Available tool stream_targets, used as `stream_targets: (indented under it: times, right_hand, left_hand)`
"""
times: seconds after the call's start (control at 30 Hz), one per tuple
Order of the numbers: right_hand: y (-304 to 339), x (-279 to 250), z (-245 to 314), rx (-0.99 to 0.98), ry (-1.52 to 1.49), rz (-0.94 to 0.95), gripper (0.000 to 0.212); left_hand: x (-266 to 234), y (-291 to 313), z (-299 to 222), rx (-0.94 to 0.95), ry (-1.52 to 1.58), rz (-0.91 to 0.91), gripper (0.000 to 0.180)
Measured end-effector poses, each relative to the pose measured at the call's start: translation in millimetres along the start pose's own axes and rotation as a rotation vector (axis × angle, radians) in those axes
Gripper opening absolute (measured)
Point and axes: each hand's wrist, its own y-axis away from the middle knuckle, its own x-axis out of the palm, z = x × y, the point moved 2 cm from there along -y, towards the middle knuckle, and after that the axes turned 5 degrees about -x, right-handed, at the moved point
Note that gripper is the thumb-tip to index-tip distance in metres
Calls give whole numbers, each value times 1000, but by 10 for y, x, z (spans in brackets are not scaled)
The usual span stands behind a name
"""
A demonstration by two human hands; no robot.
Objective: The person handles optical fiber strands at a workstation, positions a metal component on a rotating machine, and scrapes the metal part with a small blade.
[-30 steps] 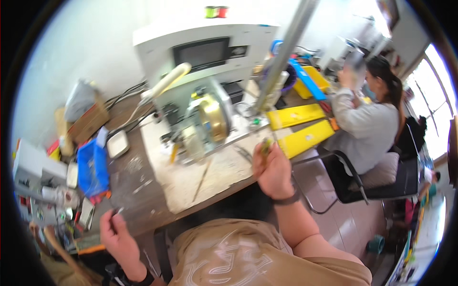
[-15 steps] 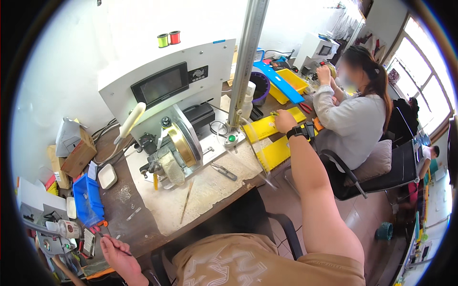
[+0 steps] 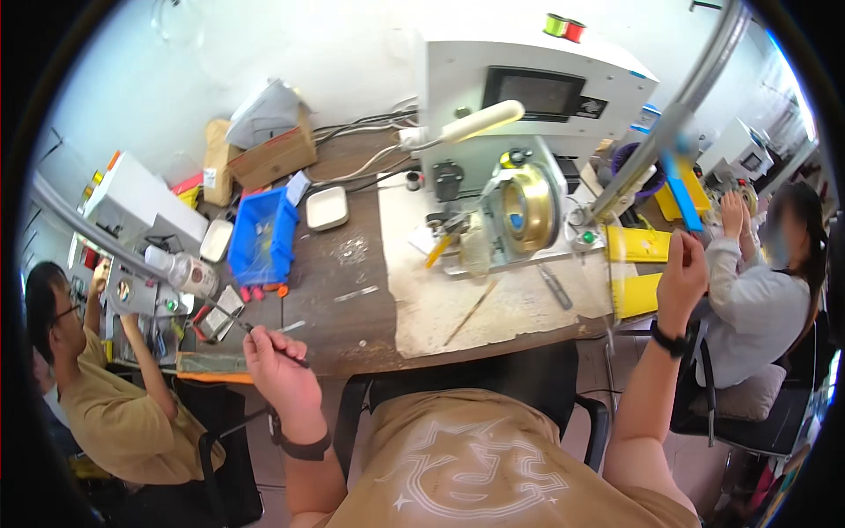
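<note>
My left hand (image 3: pixel 283 374) is closed around a slim dark pointed tool (image 3: pixel 231 319), held above the bench's front edge at the left. The tool's exact kind does not show. My right hand (image 3: pixel 682 277) is raised beside the yellow boards (image 3: pixel 635 297) at the right, its fingertips pinched together; anything between them is too small to see. Between my hands stands a white machine (image 3: pixel 607 75) with a dark screen and a gold ring wheel (image 3: pixel 528 211). Tweezers (image 3: pixel 555 287) and a thin brown stick (image 3: pixel 471 312) lie on the stained paper sheet (image 3: pixel 422 326) before it.
A blue bin (image 3: pixel 264 236), white dishes (image 3: pixel 327 209) and a white bottle (image 3: pixel 180 271) stand at the left. A metal post (image 3: pixel 669 114) rises at the right. A co-worker (image 3: pixel 114 387) sits left, another (image 3: pixel 761 290) right. A lamp arm (image 3: pixel 480 121) overhangs the machine.
My view has swung left. My right hand has come back from the far yellow board and is raised nearer to me. The left hand still holds the dark tool.
</note>
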Motion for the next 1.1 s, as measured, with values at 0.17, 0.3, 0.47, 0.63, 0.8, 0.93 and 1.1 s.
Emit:
stream_targets:
  times: [0.17, 0.3, 0.47, 0.63, 0.8, 0.93, 1.1]
  right_hand:
    - [875, 318, 1731, -343, -251, 254, 10]
    - [1424, 1059, 2454, -289, -551, 685, 12]
    - [1897, 1964, 2731, -352, -514, 918, 10]
    - [2476, 2443, 3016, -403, -528, 1096, 15]
    - [2875, 2718, 3291, -518, -483, 1117, 20]
    - [2963, 2863, 3392, -543, -386, 1082, 17]
    - [2995, 3020, 3490, -531, -379, 1095, 14]
  left_hand:
    - [-131, -4, -62, -21, 104, 8, 14]
    - [-297, -15, -156, 33, 158, -15, 15]
    - [-555, -43, -303, 84, 166, -54, 15]
    - [-776, -71, -362, 127, 168, -134, 16]
    - [-883, -84, -363, 111, 152, -173, 15]
    - [-927, -102, -413, 131, 130, -146, 15]
    - [-1027, -117, -441, 115, 138, -154, 16]
